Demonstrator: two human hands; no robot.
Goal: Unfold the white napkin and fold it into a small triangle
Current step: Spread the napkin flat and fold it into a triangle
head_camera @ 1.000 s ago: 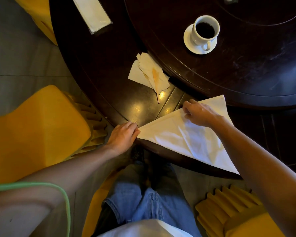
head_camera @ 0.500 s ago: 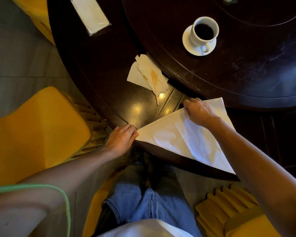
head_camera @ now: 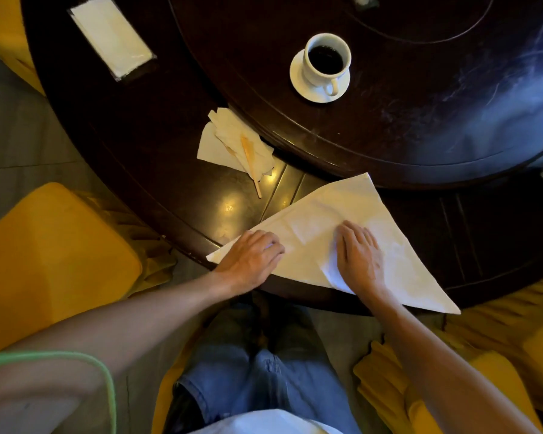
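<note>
The white napkin (head_camera: pixel 398 245) lies as one large folded triangle at the near edge of the dark round table (head_camera: pixel 170 158). One corner points up toward the turntable, one sits at the left table edge, and one hangs off the edge at the lower right. My left hand (head_camera: pixel 251 261) rests flat on the napkin's left corner with fingers nearly straight. Flat on the middle of the cloth lies my right hand (head_camera: pixel 359 255), fingers pointing away from me.
A white cup of black coffee on a saucer (head_camera: pixel 322 68) stands on the raised turntable (head_camera: pixel 420 89). Crumpled paper napkins with a wooden stirrer (head_camera: pixel 235 145) lie left of the cloth. A napkin holder (head_camera: pixel 112 37) is at the far left. Yellow-covered chairs (head_camera: pixel 51 261) flank my knees.
My right hand left the napkin's top corner and came down onto the middle of the cloth. My left hand slid from the table edge onto the left corner.
</note>
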